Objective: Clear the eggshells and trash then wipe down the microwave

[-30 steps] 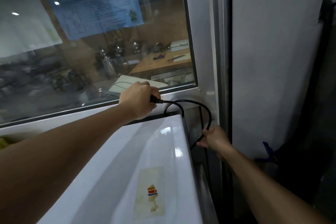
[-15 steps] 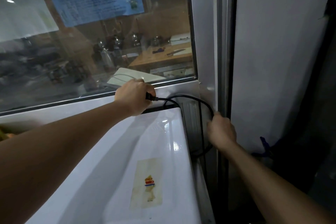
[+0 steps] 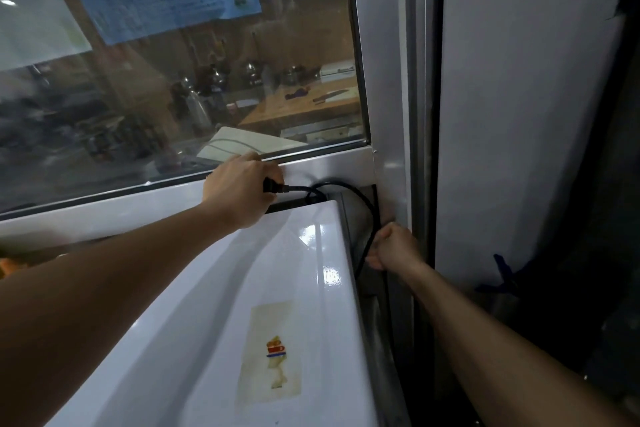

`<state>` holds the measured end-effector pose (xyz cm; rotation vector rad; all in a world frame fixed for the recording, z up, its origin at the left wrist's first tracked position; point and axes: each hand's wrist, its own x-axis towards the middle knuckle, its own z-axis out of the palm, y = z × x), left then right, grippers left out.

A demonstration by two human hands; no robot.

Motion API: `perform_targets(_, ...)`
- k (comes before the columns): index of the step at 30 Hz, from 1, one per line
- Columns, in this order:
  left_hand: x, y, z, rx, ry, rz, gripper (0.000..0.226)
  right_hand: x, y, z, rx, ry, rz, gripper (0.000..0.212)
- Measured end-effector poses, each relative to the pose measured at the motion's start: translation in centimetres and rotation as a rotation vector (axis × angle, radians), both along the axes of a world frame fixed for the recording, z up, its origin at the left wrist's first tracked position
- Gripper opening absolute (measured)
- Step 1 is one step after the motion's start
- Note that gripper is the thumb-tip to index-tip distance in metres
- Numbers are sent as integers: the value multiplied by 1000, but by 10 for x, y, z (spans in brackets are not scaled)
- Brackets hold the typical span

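Narrow slot between microwave (image 3: 242,288) side and metal frame (image 3: 391,114), taken up by the right hand (image 3: 394,248) and the black cord (image 3: 363,211) looping down into it. Behind the microwave only a thin dark gap below the window sill (image 3: 138,201), with the left hand (image 3: 239,189) and plug (image 3: 275,185) over it. Open room above the glossy microwave top, apart from the left forearm lying across it.

right hand (image 3: 394,248) lower along cable (image 3: 369,218)
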<state>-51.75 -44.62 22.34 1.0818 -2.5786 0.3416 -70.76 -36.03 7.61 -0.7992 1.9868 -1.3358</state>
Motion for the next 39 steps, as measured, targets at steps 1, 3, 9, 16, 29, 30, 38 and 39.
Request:
perform_targets(1, 0, 0, -3, 9, 2, 6, 16, -1, 1, -6, 41, -21, 62, 29)
perform_targets(3, 0, 0, -8, 17, 9, 16, 16, -3, 2, -14, 93, -13, 180, 30)
perform_targets(9, -4, 0, -9, 12, 37, 31, 16, -11, 6, -14, 75, 25, 246, 13)
perform_targets(16, -7, 2, -14, 52, 61, 25, 17, -14, 8, -14, 90, 77, 288, 14)
perform_targets(29, -5, -3, -28, 56, 247, 3, 25, -16, 15, -15, 88, 22, 240, 43)
perform_targets(30, -4, -3, -29, 63, 250, 13, 25, -16, 16, -15, 75, 14, 234, 45)
perform_targets(38, 5, 2, -27, 90, 205, 28, 24, -14, 26, -6, 6, -41, 245, 54)
perform_targets(39, 8, 4, -26, 84, 201, 23, 27, -12, 29, -3, -4, -50, 246, 57)
